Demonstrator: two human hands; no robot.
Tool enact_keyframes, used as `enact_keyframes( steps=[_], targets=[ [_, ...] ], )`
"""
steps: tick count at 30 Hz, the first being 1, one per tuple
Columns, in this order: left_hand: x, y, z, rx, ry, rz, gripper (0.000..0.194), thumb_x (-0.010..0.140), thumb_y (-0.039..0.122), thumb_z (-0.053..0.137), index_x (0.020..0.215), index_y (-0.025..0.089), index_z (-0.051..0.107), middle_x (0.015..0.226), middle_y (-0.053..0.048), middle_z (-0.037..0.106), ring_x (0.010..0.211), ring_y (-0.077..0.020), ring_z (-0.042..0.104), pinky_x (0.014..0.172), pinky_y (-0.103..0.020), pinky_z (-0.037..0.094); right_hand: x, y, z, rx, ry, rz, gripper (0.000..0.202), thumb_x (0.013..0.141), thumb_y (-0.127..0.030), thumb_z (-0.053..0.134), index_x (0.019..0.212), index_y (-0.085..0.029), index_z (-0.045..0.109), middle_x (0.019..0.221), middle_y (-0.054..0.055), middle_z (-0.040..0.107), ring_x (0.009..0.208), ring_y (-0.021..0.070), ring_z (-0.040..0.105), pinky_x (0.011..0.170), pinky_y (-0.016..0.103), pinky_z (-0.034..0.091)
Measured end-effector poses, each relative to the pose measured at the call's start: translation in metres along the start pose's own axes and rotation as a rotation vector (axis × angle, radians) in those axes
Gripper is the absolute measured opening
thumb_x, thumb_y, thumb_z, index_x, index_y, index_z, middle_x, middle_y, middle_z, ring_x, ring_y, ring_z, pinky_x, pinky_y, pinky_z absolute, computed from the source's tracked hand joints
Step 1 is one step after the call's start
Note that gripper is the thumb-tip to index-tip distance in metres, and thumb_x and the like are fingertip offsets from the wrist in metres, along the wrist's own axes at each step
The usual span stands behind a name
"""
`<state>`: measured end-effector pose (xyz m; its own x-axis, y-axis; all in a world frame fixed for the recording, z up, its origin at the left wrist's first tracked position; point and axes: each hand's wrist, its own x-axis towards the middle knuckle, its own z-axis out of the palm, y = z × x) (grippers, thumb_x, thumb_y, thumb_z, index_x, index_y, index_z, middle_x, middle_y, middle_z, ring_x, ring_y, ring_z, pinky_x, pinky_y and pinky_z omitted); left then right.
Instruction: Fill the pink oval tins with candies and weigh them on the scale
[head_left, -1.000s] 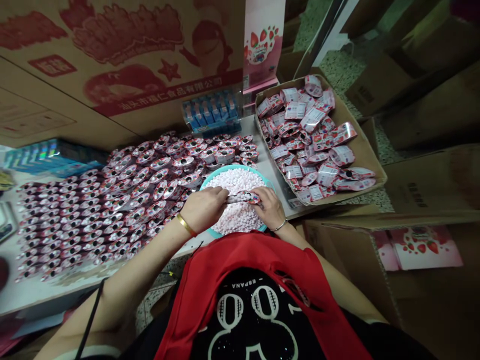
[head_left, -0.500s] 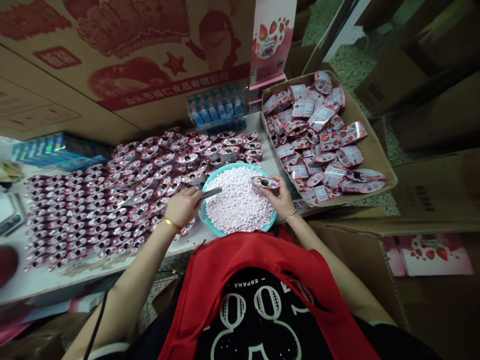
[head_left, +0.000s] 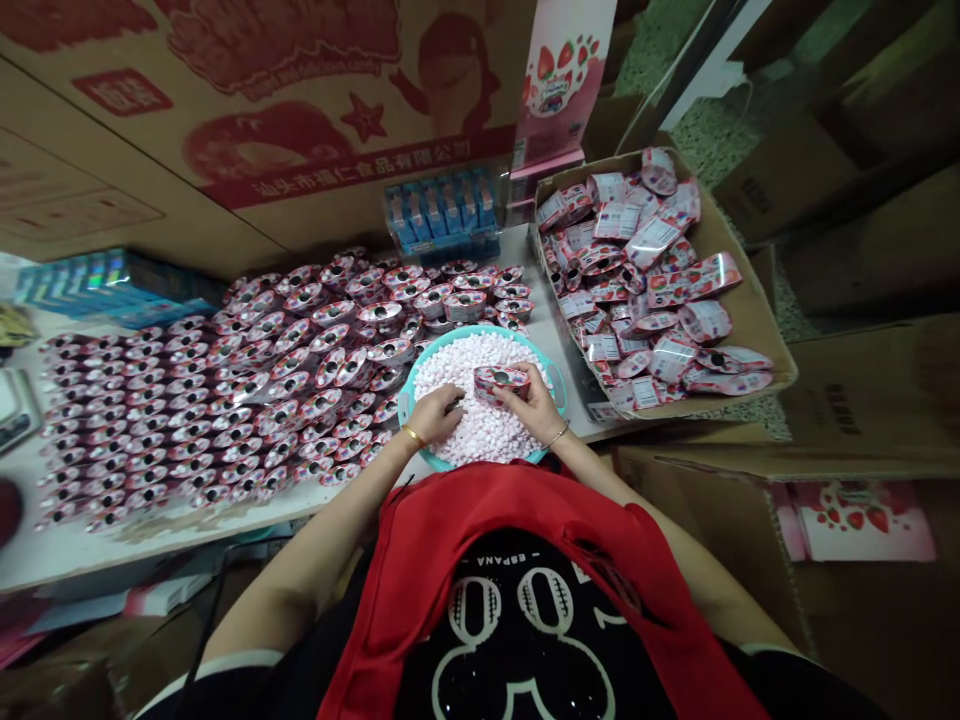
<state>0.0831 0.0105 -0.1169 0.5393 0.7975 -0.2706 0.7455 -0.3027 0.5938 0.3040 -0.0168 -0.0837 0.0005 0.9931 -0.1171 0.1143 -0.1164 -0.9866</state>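
A teal basin (head_left: 556, 385) full of small white candies (head_left: 489, 438) stands in front of me. My left hand (head_left: 436, 415) is over the basin's left side, fingers curled down at the candies. A dark bit of a narrow tool (head_left: 454, 405) shows at its fingertips; the rest is hidden. Above the candies, my right hand (head_left: 540, 408) grips a strawberry-printed pouch (head_left: 496, 380) by its right end, its open top facing up. To the left, many similar pouches (head_left: 322, 345) stand packed in rows, with dark round openings on top.
On the right, a cardboard tray (head_left: 761, 325) holds a heap of loose pouches. Blue packs (head_left: 442, 215) stand against a large printed carton (head_left: 300, 120) at the back. More blue packs (head_left: 112, 290) lie at the far left. Cartons (head_left: 862, 390) fill the right side.
My left hand has moved right and down onto the candies, and its tool is now mostly hidden. The pouch in my right hand has shifted left over the basin. The view has shifted slightly.
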Motion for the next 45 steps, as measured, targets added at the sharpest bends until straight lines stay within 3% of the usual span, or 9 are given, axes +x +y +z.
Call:
enact_keyframes(
  steps=[7, 13, 18, 24, 32, 35, 39, 42, 45],
  targets=[
    [-0.014, -0.001, -0.019, -0.144, 0.056, 0.127, 0.037, 0.088, 0.042, 0.052, 0.115, 0.017, 0.053, 0.106, -0.009, 0.06, 0.095, -0.0186, 0.058, 0.084, -0.03, 0.045, -0.013, -0.017, -0.035, -0.128, 0.171, -0.085, 0.043, 0.078, -0.039, 0.066, 0.114, -0.023, 0.047, 0.104, 0.004, 0.06, 0.092, 0.0188, 0.06, 0.086, 0.033, 0.049],
    [-0.021, 0.02, -0.057, -0.13, 0.092, 0.239, 0.033, 0.091, 0.042, 0.048, 0.111, 0.016, 0.054, 0.09, -0.007, 0.06, 0.082, -0.0157, 0.057, 0.077, -0.028, 0.045, -0.018, -0.014, -0.056, -0.422, 0.15, -0.192, 0.035, 0.081, -0.037, 0.063, 0.112, -0.022, 0.052, 0.107, 0.008, 0.062, 0.098, 0.0235, 0.059, 0.089, 0.038, 0.047],
    [-0.018, 0.047, -0.09, -0.006, 0.053, 0.308, 0.03, 0.092, 0.037, 0.045, 0.111, 0.017, 0.055, 0.092, -0.007, 0.06, 0.085, -0.0159, 0.058, 0.078, -0.027, 0.046, -0.018, -0.011, -0.046, -0.489, 0.061, -0.312, 0.031, 0.085, -0.031, 0.06, 0.113, -0.023, 0.052, 0.108, 0.009, 0.063, 0.101, 0.0251, 0.058, 0.09, 0.042, 0.047],
    [-0.011, 0.099, -0.124, 0.425, -0.122, 0.246, 0.021, 0.09, 0.027, 0.045, 0.103, 0.018, 0.059, 0.095, -0.008, 0.063, 0.085, -0.019, 0.06, 0.07, -0.028, 0.046, -0.02, -0.009, -0.029, -0.455, -0.002, -0.369, 0.031, 0.084, -0.023, 0.057, 0.115, -0.023, 0.052, 0.111, 0.01, 0.062, 0.106, 0.026, 0.056, 0.093, 0.044, 0.046],
    [-0.011, 0.154, -0.135, 0.675, -0.167, 0.194, 0.016, 0.086, 0.013, 0.045, 0.088, 0.017, 0.06, 0.08, -0.007, 0.062, 0.075, -0.0201, 0.058, 0.061, -0.029, 0.043, -0.021, -0.004, -0.02, -0.403, -0.003, -0.383, 0.032, 0.084, -0.022, 0.058, 0.115, -0.023, 0.052, 0.111, 0.009, 0.062, 0.106, 0.0243, 0.057, 0.093, 0.042, 0.046],
    [-0.015, 0.145, -0.139, 0.633, -0.111, 0.193, 0.017, 0.089, 0.019, 0.044, 0.09, 0.017, 0.061, 0.083, -0.007, 0.062, 0.078, -0.0201, 0.057, 0.063, -0.029, 0.044, -0.022, -0.004, -0.022, -0.362, 0.017, -0.363, 0.031, 0.084, -0.024, 0.06, 0.114, -0.023, 0.053, 0.111, 0.009, 0.062, 0.105, 0.0234, 0.057, 0.093, 0.041, 0.046],
    [-0.026, 0.091, -0.134, 0.448, -0.025, 0.092, 0.024, 0.091, 0.031, 0.043, 0.103, 0.02, 0.06, 0.093, -0.006, 0.062, 0.085, -0.0186, 0.058, 0.071, -0.028, 0.045, -0.025, -0.002, -0.029, -0.271, 0.108, -0.269, 0.034, 0.082, -0.031, 0.064, 0.113, -0.023, 0.054, 0.11, 0.008, 0.062, 0.103, 0.0227, 0.059, 0.091, 0.039, 0.048],
    [-0.035, 0.041, -0.103, 0.375, -0.079, -0.009, 0.024, 0.09, 0.031, 0.043, 0.102, 0.02, 0.061, 0.092, -0.006, 0.062, 0.086, -0.0194, 0.058, 0.075, -0.029, 0.045, -0.025, -0.001, -0.035, -0.214, 0.195, -0.203, 0.036, 0.079, -0.034, 0.067, 0.11, -0.022, 0.055, 0.108, 0.008, 0.063, 0.099, 0.0219, 0.061, 0.089, 0.037, 0.048],
    [-0.036, 0.013, -0.055, 0.209, -0.072, -0.043, 0.025, 0.089, 0.032, 0.044, 0.103, 0.019, 0.061, 0.095, -0.007, 0.063, 0.091, -0.0203, 0.059, 0.079, -0.03, 0.046, -0.023, -0.002, -0.039, -0.201, 0.245, -0.168, 0.037, 0.078, -0.035, 0.068, 0.109, -0.021, 0.055, 0.105, 0.007, 0.063, 0.096, 0.021, 0.061, 0.089, 0.036, 0.048]
  ],
)
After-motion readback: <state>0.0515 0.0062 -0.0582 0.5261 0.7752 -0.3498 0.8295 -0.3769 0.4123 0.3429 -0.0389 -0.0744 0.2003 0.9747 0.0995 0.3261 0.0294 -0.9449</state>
